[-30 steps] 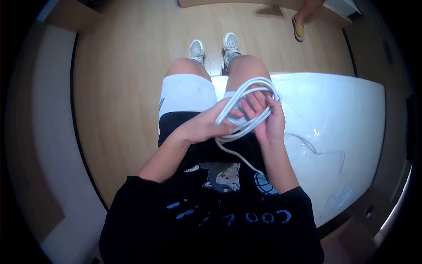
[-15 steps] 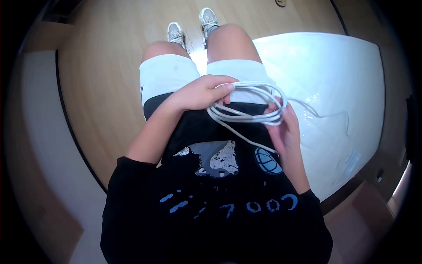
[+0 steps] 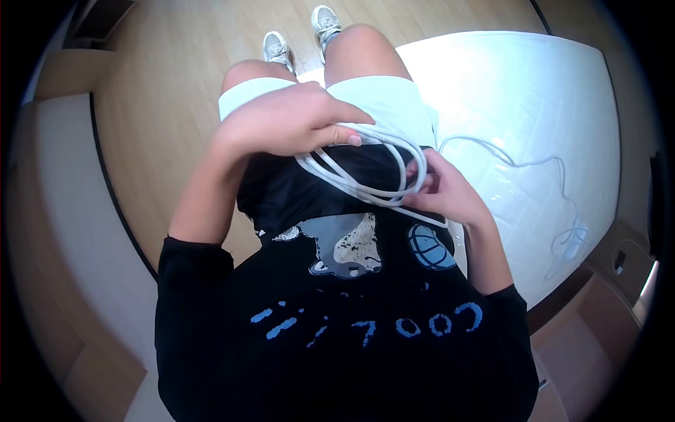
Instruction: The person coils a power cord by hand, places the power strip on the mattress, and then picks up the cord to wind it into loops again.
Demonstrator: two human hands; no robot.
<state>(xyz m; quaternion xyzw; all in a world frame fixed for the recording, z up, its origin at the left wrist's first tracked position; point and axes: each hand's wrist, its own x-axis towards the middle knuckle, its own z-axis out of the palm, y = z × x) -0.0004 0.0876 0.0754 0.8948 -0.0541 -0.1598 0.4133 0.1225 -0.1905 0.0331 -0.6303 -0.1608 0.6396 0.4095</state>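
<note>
A white cable [image 3: 358, 184], wound into several loose loops, lies across my lap between my two hands. My left hand [image 3: 288, 121] is closed over the loops' upper left part, with thumb and index finger around them. At their right end, my right hand [image 3: 450, 188] pinches the loops between thumb and fingers. Some of its fingers are hidden behind the cable. One length of cable crosses below the right thumb toward my wrist. Another cable stretch [image 3: 517, 164] runs off to the right over a glossy white surface [image 3: 506, 91].
I am seated on the glossy white surface's left side. A small pale, translucent item [image 3: 578, 236] with thin cord around it lies near that surface's right edge. Wooden floor [image 3: 169, 91] stretches ahead and left. A pale panel with a dark edge [image 3: 98, 155] borders the left.
Both hands and the cable loops have shifted left. My left hand has turned and risen at the wrist. The right fingers have closed more around the loops' end.
</note>
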